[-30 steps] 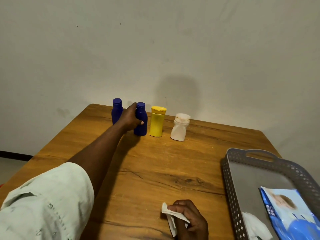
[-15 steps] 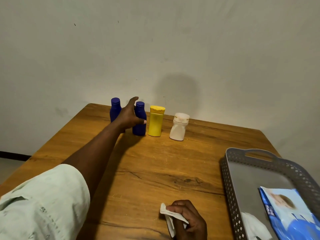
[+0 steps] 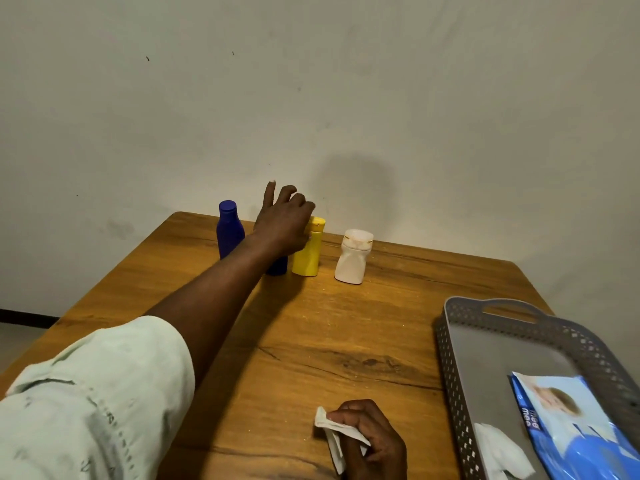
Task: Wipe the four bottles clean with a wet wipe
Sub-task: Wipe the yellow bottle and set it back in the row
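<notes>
Left hand (image 3: 282, 225) with loosely spread fingers reaching at yellow bottle (image 3: 309, 249), right hand (image 3: 372, 441) pinching wet wipe (image 3: 334, 436) near front of surface (image 3: 311, 341), blue bottles and white bottle (image 3: 354, 257) alongside.

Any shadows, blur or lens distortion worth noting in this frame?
Head view: a soft shadow falls on the wall behind the bottles; the left hand looks slightly motion-blurred; the grey tray stretches at the wide-angle edge.
</notes>
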Motion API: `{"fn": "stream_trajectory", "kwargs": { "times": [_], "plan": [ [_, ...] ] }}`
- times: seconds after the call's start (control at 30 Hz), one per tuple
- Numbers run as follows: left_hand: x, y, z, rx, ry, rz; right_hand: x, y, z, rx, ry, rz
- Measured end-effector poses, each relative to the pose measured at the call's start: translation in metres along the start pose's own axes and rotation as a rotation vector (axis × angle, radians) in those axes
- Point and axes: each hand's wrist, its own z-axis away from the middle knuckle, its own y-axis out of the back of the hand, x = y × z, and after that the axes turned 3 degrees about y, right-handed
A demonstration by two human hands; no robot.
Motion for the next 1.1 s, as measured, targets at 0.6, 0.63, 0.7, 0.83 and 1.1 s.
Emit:
{"fn": "stream_trajectory", "kwargs": {
  "times": [0.6,0.63,0.7,0.83,1.1],
  "plan": [
    [0.042,0.063,0.13,-0.102,0.386,2.0,0.007,0.002,-0.001,0.019,-0.021,-0.037],
    [0.045,0.064,0.141,-0.115,0.416,2.071,0.005,0.002,-0.001,0.023,-0.032,-0.036],
    [0.053,0.066,0.164,-0.135,0.436,2.133,0.0,0.003,-0.003,0.031,-0.067,-0.062],
    [0.069,0.064,0.207,-0.181,0.519,2.13,-0.007,0.005,0.0,0.033,-0.2,-0.175],
    [0.092,0.029,0.27,-0.604,0.764,2.363,-0.01,0.011,0.004,0.143,-0.391,-0.271]
  ]
}}
